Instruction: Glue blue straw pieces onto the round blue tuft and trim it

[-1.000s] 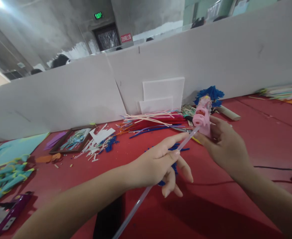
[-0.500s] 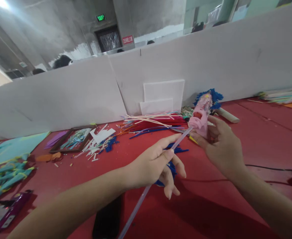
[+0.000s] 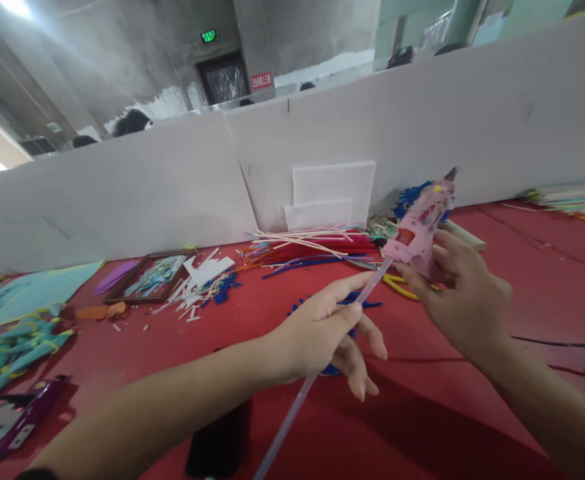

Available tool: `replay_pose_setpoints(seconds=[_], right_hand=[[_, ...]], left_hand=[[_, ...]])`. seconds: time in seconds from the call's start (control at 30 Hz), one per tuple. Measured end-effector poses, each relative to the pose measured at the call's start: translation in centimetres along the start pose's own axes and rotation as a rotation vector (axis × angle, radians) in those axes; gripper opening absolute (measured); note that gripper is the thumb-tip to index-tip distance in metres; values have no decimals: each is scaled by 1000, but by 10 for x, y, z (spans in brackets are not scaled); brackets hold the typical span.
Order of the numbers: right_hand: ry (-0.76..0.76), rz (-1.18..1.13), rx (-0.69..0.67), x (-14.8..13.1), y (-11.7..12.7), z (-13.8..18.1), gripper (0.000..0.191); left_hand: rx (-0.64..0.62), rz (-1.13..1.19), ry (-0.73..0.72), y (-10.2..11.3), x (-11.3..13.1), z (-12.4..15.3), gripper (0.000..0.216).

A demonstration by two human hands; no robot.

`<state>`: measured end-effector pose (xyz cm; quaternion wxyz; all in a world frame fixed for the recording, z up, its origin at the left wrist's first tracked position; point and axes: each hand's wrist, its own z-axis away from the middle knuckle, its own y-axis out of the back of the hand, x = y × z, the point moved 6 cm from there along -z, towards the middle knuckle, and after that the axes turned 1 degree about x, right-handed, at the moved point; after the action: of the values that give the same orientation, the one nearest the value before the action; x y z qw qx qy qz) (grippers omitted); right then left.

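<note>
My right hand [image 3: 467,297] is wrapped round the grip of a pink hot glue gun [image 3: 416,233], whose dark nozzle points up and away. A long translucent glue stick [image 3: 288,420] runs from the gun's rear end down toward the bottom of the view. Thumb and forefinger of my left hand [image 3: 315,333] pinch this stick a short way behind the gun, while the other fingers hang loose. Beneath the left hand lie blue fuzzy pieces [image 3: 371,305], partly hidden by it. Yellow strips [image 3: 397,288] show below the gun.
Colored pipe cleaners [image 3: 312,247] lie along the white partition [image 3: 172,193]. A framed tray [image 3: 117,293] and white scraps [image 3: 207,270] are at left, with teal cone shapes [image 3: 22,350] nearer. A black phone-like object [image 3: 217,443] sits under my left forearm. A cable [image 3: 552,343] crosses the red table at right.
The glue gun has turned and shifted right, so its nozzle and the yellow strips beneath now show. My left hand has moved slightly right, still pinching the glue stick.
</note>
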<state>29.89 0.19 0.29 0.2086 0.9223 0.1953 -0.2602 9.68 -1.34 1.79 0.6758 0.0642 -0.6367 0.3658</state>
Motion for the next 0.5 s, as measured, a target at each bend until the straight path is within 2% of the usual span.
replay_pose_setpoints(seconds=[0.13,0.33,0.4,0.47,0.5], right_hand=[[-8,-16,-14,-2,5,0,59],[-131,-150,-91,8,3,5,62],[-189,-251,-139,15,-5,6,60],[-254,-358,-173,24,-15,7,55],[-291,-405,-178,31,-21,6,52]], left_hand=[[-49,33,-43,-5,-1,-3,65],[18,-2,-10,-6,-5,-7,65],[49,-100,6,-10,-2,-4,79],[39,-250,54,-18,2,2,112],[-15,-315,104,-25,1,6,128]])
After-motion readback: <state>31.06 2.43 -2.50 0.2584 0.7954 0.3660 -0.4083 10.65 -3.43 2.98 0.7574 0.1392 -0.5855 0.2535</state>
